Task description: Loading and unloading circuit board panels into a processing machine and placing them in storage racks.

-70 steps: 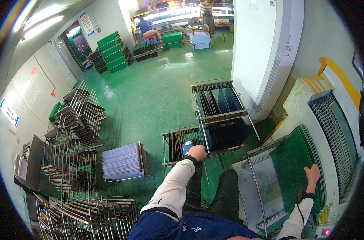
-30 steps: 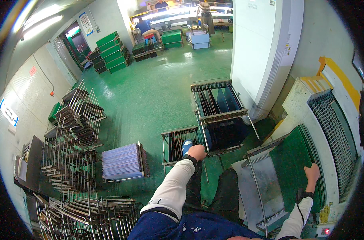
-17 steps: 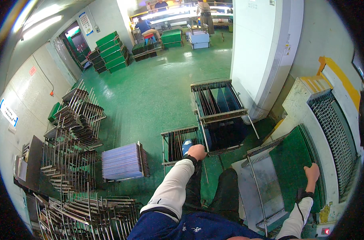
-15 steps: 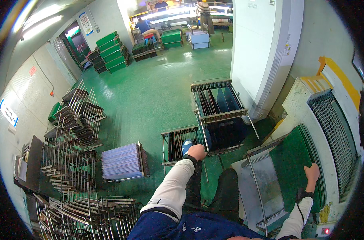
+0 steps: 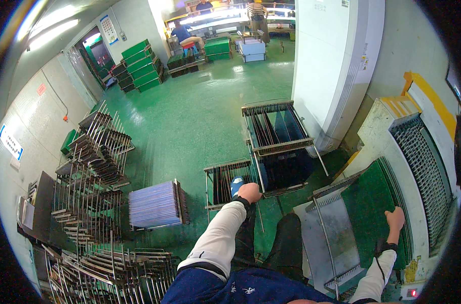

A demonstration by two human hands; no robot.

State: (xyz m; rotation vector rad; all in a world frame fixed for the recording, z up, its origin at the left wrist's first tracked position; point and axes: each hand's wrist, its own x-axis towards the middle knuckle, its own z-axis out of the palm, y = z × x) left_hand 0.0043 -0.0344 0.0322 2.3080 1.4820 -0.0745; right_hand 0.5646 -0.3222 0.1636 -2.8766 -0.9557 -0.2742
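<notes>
My left hand [image 5: 250,193] is closed, stretched forward over my dark trouser leg, beside a blue-and-white shoe [image 5: 236,185]. Its fingers curl away from view, so what they hold, if anything, is hidden. Around it stand a low slotted metal rack [image 5: 207,185] and a taller rack [image 5: 286,148] with dark panels standing in its slots. To the right, my right hand [image 5: 395,219] grips the edge of a green panel [image 5: 367,218]. Several such panels lean together there in a metal rack frame [image 5: 323,243] lined with spring-like slots, next to a grey sheet [image 5: 314,238].
A white machine with a dark slatted roller bed [image 5: 423,177] stands close on my right. Stacked metal racks [image 5: 91,202] crowd the left wall, with a rack of pale violet panels [image 5: 155,205] nearer me. Green bins [image 5: 139,66] and people at a lit bench [image 5: 230,17] are far off.
Both hands keep their places. At the far bench, the person in the striped top has shifted slightly.
</notes>
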